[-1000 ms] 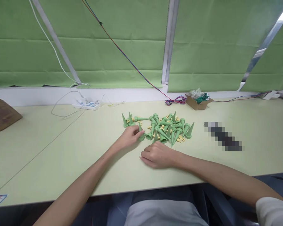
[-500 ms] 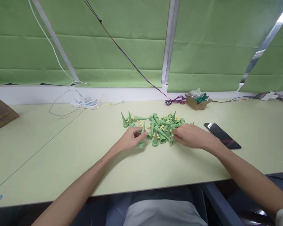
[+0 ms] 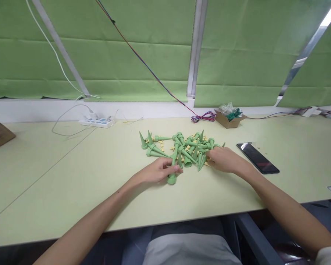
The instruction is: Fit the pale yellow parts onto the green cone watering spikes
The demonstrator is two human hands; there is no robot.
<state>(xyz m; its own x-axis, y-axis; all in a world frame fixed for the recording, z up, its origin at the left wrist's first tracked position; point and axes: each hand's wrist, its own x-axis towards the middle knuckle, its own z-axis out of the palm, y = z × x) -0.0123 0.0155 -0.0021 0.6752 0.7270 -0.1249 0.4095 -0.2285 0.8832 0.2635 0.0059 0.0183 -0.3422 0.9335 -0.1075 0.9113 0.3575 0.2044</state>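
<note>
My left hand (image 3: 156, 170) is closed round a green plastic spike (image 3: 171, 179), a hollow cone with a wide collar, its collar end toward me. Just beyond it lies a heap of similar green spikes (image 3: 188, 162), some standing on their collars, others on their sides. Small yellow plastic pieces (image 3: 162, 144) are scattered among them. At the heap's right edge, my right hand (image 3: 224, 159) has its fingers bent together and pointing down beside the cones. What its fingertips pinch, if anything, is hidden.
To the right lies a black phone (image 3: 257, 158). Behind the heap stand a small cardboard box (image 3: 228, 122) with plastic bags and a coiled red-blue cable (image 3: 203, 117). A white power strip (image 3: 99, 122) is at the back left, and a brown object (image 3: 0, 134) at the far left.
My left hand has moved slightly right and nearer me with the held spike. Two spikes now lie on their sides where that hand was. My right hand has shifted slightly right.
</note>
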